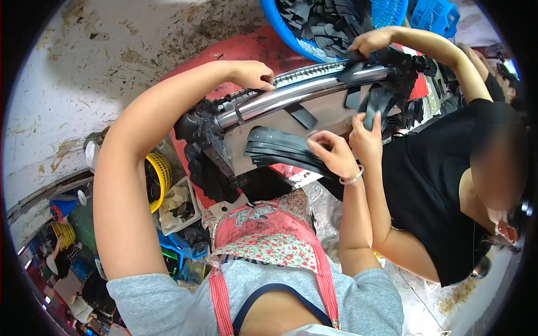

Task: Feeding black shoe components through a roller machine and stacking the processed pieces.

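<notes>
A shiny metal roller (302,96) runs across a machine with a pale flat plate (241,147) on its near side. Behind the roller is my left hand (253,75), its fingers curled; whatever they hold, if anything, is hidden. My right hand (337,159) is at the right end of a stack of black strips (280,147) on the plate. Its thumb and forefinger bend into a pinch, but I cannot make out anything between them. Two separate black strips, one a dark strip (301,116), lie on the plate by the roller.
A person in black (426,173) is at my right. Their near hand (367,133) holds a black strip (379,102); their far hand (371,41) is at the roller's right end. A blue basket (291,38) of black pieces stands behind. A yellow basket (162,180) is at left.
</notes>
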`<action>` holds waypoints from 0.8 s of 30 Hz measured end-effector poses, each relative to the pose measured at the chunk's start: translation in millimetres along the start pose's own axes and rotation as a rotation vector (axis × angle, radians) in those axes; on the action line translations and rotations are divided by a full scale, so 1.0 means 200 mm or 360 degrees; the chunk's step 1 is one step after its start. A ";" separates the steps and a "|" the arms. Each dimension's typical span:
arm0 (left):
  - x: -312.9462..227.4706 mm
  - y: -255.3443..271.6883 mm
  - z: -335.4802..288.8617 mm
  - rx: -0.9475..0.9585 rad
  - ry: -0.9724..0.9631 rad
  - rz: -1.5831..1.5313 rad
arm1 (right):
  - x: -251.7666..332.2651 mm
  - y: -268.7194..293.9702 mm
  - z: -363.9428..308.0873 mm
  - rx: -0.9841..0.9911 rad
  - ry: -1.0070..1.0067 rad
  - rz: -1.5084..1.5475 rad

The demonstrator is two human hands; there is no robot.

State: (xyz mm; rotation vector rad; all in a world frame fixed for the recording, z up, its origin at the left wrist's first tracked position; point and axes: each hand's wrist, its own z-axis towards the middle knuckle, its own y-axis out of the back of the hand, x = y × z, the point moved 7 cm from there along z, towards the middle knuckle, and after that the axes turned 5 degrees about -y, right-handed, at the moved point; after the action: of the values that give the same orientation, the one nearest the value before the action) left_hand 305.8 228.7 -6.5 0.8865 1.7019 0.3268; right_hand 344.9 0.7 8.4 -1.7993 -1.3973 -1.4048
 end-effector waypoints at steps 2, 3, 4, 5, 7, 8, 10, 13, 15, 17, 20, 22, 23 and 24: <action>0.02 0.06 -0.01 -0.0061 -0.0006 0.0019 | -0.04 0.02 -0.05 0.0057 -0.0101 -0.0017; 0.03 0.10 -0.03 -0.0137 0.0002 0.0057 | -0.04 0.02 -0.06 0.0086 -0.0241 -0.0013; 0.12 0.09 -0.04 -0.0287 0.0015 -0.0353 | -0.04 0.02 -0.05 0.0049 -0.0255 -0.0048; 0.16 0.08 -0.07 -0.0300 0.0008 -0.0326 | -0.05 0.01 -0.04 0.0015 -0.0268 -0.0084; 0.18 0.07 -0.09 -0.0418 -0.0025 -0.0245 | -0.03 0.01 0.00 -0.0015 -0.0194 -0.0139; 0.19 0.05 -0.09 -0.0417 -0.0020 -0.0252 | -0.02 0.02 0.01 -0.0043 -0.0211 -0.0201; 0.22 -0.02 -0.09 -0.0329 0.0194 -0.0637 | -0.06 0.04 0.00 -0.0051 -0.0362 -0.0318; 0.23 -0.03 -0.08 -0.0244 0.0172 -0.0809 | -0.01 0.02 -0.03 -0.0022 -0.0177 -0.0151; 0.22 -0.01 -0.08 -0.0224 0.0185 -0.0801 | -0.02 0.03 -0.03 -0.0023 -0.0186 -0.0151; 0.22 0.00 -0.08 -0.0196 0.0194 -0.0790 | -0.01 0.04 -0.03 -0.0064 -0.0108 -0.0222; 0.23 0.03 -0.07 -0.0189 0.0283 -0.0745 | -0.01 0.05 0.02 -0.0156 -0.0170 -0.0323; 0.24 0.02 -0.08 -0.0221 0.0319 -0.0754 | 0.01 0.04 0.01 -0.0173 -0.0241 -0.0353; 0.25 0.02 -0.09 -0.0253 0.0350 -0.0760 | 0.03 0.04 -0.01 -0.0168 -0.0243 -0.0352; 0.24 0.01 -0.09 -0.0217 0.0350 -0.0747 | 0.06 0.02 -0.03 -0.0067 -0.0145 -0.0314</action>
State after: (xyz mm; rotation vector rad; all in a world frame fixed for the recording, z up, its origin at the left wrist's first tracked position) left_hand 287.1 267.8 -32.6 0.3413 2.0033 0.2230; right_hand 345.9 0.0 22.0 -1.8129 -1.6421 -1.4756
